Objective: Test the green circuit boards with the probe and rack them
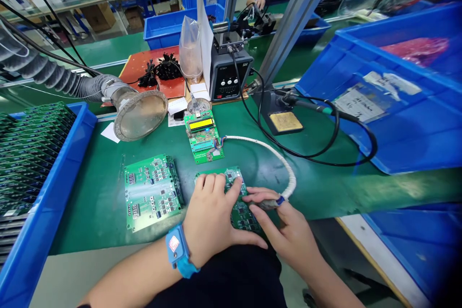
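Observation:
A green circuit board [242, 209] lies in front of me, partly covered by my hands. My left hand [211, 207] rests across its left side, fingers laid over the board and thumb stretched out to the right. A blue wrist strap [178, 250] circles that wrist. Between thumb and fingers, my right hand [285, 224] pinches a grey cable-end probe [269, 203] at the board's right side; whether its tip touches the board is hidden. From the probe a white wrapped cable [285, 161] curves back to a programmer board [204, 137] with a lit yellow display.
To the left are a stack of circuit boards [153, 192] and a blue bin [68, 163] full of boards. A fume-extractor nozzle [140, 113] hangs above. Behind stand a soldering station [231, 77] and iron holder [279, 118]. Blue crate [407, 91] at right; a co-worker's hand [257, 2] beyond.

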`<state>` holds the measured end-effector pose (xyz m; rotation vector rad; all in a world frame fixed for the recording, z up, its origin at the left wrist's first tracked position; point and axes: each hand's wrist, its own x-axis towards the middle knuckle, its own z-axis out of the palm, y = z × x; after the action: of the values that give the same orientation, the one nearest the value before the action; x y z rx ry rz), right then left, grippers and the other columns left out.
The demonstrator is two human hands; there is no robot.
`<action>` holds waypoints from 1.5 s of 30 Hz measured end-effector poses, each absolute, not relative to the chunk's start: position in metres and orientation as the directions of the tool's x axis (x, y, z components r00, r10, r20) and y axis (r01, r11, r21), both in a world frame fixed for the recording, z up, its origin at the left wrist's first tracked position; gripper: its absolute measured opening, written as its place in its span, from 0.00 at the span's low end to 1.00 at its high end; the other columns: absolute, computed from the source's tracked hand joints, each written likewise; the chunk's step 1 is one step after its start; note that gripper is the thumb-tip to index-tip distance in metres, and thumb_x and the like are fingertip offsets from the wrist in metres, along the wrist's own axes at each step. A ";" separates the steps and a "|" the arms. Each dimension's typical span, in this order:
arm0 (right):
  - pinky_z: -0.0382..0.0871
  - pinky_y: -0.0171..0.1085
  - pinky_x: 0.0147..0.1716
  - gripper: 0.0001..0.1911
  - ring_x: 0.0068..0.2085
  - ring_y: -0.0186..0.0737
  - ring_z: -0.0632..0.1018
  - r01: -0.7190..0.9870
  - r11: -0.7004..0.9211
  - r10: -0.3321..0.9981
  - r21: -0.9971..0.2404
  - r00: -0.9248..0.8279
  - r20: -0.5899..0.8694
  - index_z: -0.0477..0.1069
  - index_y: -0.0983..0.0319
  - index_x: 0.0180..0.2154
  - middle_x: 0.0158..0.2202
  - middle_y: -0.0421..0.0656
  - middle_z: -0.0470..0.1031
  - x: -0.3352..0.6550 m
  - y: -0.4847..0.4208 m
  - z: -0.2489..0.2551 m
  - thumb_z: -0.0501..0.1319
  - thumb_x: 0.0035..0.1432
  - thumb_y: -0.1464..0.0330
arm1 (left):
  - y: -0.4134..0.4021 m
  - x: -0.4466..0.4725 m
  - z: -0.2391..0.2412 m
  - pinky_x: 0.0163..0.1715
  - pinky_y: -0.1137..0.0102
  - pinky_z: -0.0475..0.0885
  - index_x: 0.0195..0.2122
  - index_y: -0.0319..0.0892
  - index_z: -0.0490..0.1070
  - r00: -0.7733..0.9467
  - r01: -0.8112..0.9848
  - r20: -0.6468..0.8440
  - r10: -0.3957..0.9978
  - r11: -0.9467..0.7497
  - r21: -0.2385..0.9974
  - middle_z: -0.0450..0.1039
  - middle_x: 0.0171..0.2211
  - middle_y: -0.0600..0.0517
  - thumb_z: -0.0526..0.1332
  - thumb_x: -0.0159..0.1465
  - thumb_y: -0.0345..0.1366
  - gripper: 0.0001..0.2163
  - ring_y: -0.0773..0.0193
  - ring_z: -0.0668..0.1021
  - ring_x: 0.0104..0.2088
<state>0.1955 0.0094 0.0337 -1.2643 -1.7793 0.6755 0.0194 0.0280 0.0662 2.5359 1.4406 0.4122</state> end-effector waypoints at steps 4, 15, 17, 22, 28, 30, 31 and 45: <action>0.74 0.40 0.44 0.04 0.47 0.44 0.79 0.494 0.353 0.934 -0.795 -0.142 0.327 0.70 0.57 0.38 0.39 0.44 0.79 0.195 0.010 0.033 0.58 0.60 0.70 | 0.029 0.020 0.067 0.47 0.51 0.66 0.59 0.39 0.64 0.483 0.804 0.126 0.867 -0.496 0.328 0.68 0.46 0.40 0.54 0.48 0.72 0.47 0.45 0.70 0.45; 0.73 0.39 0.44 0.04 0.47 0.43 0.78 0.488 0.353 0.935 -0.798 -0.146 0.324 0.69 0.57 0.38 0.38 0.43 0.79 0.195 0.012 0.034 0.58 0.60 0.70 | 0.020 -0.005 0.075 0.61 0.42 0.52 0.64 0.25 0.47 0.571 0.789 -0.036 0.820 -0.536 0.301 0.40 0.65 0.23 0.65 0.37 0.70 0.64 0.31 0.45 0.65; 0.73 0.39 0.44 0.04 0.47 0.44 0.78 0.491 0.348 0.937 -0.799 -0.147 0.318 0.69 0.57 0.38 0.38 0.43 0.79 0.195 0.012 0.034 0.58 0.61 0.70 | 0.020 -0.004 0.074 0.61 0.43 0.52 0.64 0.26 0.46 0.564 0.797 -0.046 0.824 -0.529 0.291 0.38 0.65 0.22 0.67 0.35 0.69 0.65 0.32 0.45 0.65; 0.73 0.40 0.45 0.04 0.48 0.44 0.78 0.485 0.344 0.938 -0.804 -0.141 0.316 0.69 0.57 0.38 0.38 0.43 0.79 0.195 0.011 0.033 0.58 0.61 0.70 | 0.022 0.000 0.078 0.61 0.44 0.53 0.64 0.27 0.49 0.545 0.819 -0.097 0.833 -0.504 0.273 0.39 0.65 0.22 0.69 0.33 0.66 0.65 0.32 0.46 0.65; 0.71 0.40 0.47 0.05 0.49 0.44 0.77 0.464 0.336 0.941 -0.819 -0.144 0.305 0.70 0.57 0.39 0.40 0.44 0.78 0.196 0.009 0.030 0.58 0.61 0.71 | 0.025 0.007 0.082 0.61 0.43 0.52 0.65 0.28 0.49 0.501 0.847 -0.156 0.851 -0.446 0.288 0.42 0.65 0.24 0.72 0.32 0.63 0.65 0.32 0.48 0.65; 0.71 0.39 0.47 0.05 0.49 0.43 0.76 0.445 0.348 0.937 -0.825 -0.145 0.317 0.70 0.57 0.39 0.40 0.43 0.78 0.196 0.010 0.033 0.58 0.61 0.71 | 0.024 0.007 0.085 0.61 0.43 0.53 0.65 0.29 0.49 0.483 0.858 -0.166 0.860 -0.426 0.287 0.44 0.65 0.25 0.73 0.33 0.61 0.64 0.32 0.50 0.65; 0.71 0.39 0.48 0.06 0.49 0.42 0.76 0.425 0.353 0.935 -0.833 -0.133 0.329 0.70 0.57 0.40 0.40 0.43 0.78 0.195 0.012 0.036 0.58 0.61 0.71 | 0.023 0.004 0.088 0.61 0.43 0.54 0.65 0.30 0.48 0.479 0.860 -0.165 0.862 -0.424 0.283 0.45 0.65 0.26 0.74 0.33 0.60 0.64 0.32 0.51 0.65; 0.69 0.45 0.47 0.08 0.45 0.43 0.78 0.328 0.130 0.991 -0.936 -0.031 0.127 0.67 0.58 0.42 0.41 0.45 0.78 0.175 0.063 0.027 0.57 0.62 0.63 | 0.020 -0.144 0.101 0.53 0.33 0.58 0.68 0.38 0.40 0.459 0.887 0.007 0.889 -0.458 0.063 0.40 0.66 0.26 0.67 0.46 0.64 0.57 0.23 0.48 0.63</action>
<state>0.1745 0.0632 0.0270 -1.3429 -1.5176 0.9393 -0.1444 0.0196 0.1009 2.6401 1.6076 0.0595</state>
